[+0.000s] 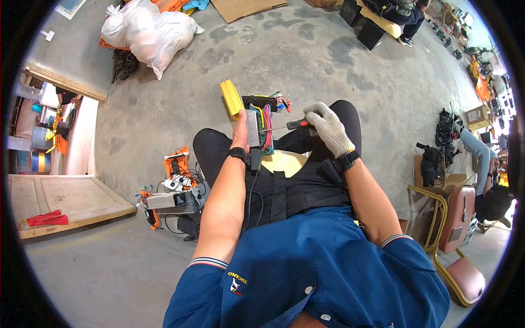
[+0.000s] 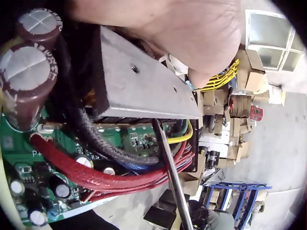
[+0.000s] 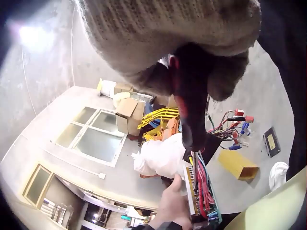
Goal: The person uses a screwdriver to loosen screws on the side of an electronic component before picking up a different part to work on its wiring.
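My bare left hand (image 1: 240, 131) grips a green circuit board (image 2: 19, 165) by its grey metal heat sink (image 2: 144, 88). Thick red wires (image 2: 110, 179) and a black sleeved cable (image 2: 91, 134) run over the board, beside large capacitors (image 2: 28, 72). In my gloved right hand (image 1: 329, 129) is a screwdriver (image 1: 298, 124) with a red-and-black handle. Its shaft (image 2: 171, 175) reaches across the wires, the tip at the heat sink's lower edge. A black end plate (image 1: 252, 101) with loose leads sits at the board's far end. Beyond my left hand lies a yellow housing (image 3: 238, 165).
Both my knees frame the work. To the left on the floor stands an orange-and-grey device (image 1: 178, 191) with cables. A white bag (image 1: 150, 35) and flat cardboard (image 1: 246, 8) lie ahead. At right is a pink gold-framed chair (image 1: 458, 218); another person (image 1: 413, 22) sits at the back.
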The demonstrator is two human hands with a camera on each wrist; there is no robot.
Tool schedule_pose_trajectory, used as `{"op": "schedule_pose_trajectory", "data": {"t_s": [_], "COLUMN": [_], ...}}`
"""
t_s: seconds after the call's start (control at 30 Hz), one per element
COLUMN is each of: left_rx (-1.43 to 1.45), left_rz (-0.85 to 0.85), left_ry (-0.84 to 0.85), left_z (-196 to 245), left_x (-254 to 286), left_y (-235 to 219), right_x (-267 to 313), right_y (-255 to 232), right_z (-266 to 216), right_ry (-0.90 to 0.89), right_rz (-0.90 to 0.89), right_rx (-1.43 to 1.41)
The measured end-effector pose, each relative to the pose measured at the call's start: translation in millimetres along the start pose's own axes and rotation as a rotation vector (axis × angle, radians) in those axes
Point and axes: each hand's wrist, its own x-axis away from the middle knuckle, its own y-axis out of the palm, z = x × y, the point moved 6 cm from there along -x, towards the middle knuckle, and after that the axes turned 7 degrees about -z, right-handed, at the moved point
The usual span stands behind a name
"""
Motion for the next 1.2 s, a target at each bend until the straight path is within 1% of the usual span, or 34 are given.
{"op": "schedule_pose_trajectory", "data": {"t_s": [0.03,0.07,0.13,0.17,0.23,0.27,0.33,0.47,0.53,0.57,0.63,0.73,0.77,0.83,0.93,1.07,1.13,1.2], "left_rx": [-0.012,-0.012,-0.008,-0.008,0.004,0.004,0.034,0.007,-0.003,-0.003,0.014,0.032,0.032,0.014,0.0,0.02,0.024,0.026], "left_rz": [0.001,0.002,0.005,0.005,-0.012,-0.012,-0.032,-0.044,-0.032,-0.031,-0.018,-0.017,-0.017,-0.013,-0.006,-0.012,-0.033,-0.039], "left_ry": [0.009,0.009,0.007,0.006,0.015,0.016,-0.014,0.02,0.0,0.0,-0.011,-0.012,-0.012,-0.01,0.007,-0.002,0.02,0.025], "left_z": [1,1,2,1,0,1,2,5,7,5,2,1,1,2,13,8,7,6], "left_x": [0,1,4,2,-2,0,4,7,14,11,6,3,4,5,23,16,13,11], "left_y": [0,0,1,0,-1,0,5,8,12,10,5,3,4,4,19,14,12,11], "right_x": [-1,-2,-4,-2,0,3,8,0,2,1,-3,-4,-2,4,2,0,1,4], "right_y": [-1,-1,-2,0,3,2,2,0,-1,-2,-1,0,0,1,-2,-2,-3,-2], "right_z": [-1,2,1,-3,-4,-11,-10,5,0,3,4,8,1,2,6,8,5,1], "right_ry": [-0.067,-0.067,-0.163,-0.162,-0.07,-0.07,0.18,0.112,0.029,0.029,-0.128,-0.149,-0.149,0.151,0.122,0.064,-0.032,-0.012], "right_rz": [0.024,0.024,0.034,0.033,0.069,0.069,0.019,0.004,0.095,0.094,0.063,0.082,0.082,0.058,0.038,0.068,0.072,0.076], "right_rx": [0.024,0.023,0.117,0.117,0.007,0.006,0.036,0.073,0.048,0.048,0.017,0.01,0.011,-0.034,-0.076,-0.018,-0.025,-0.013]}}
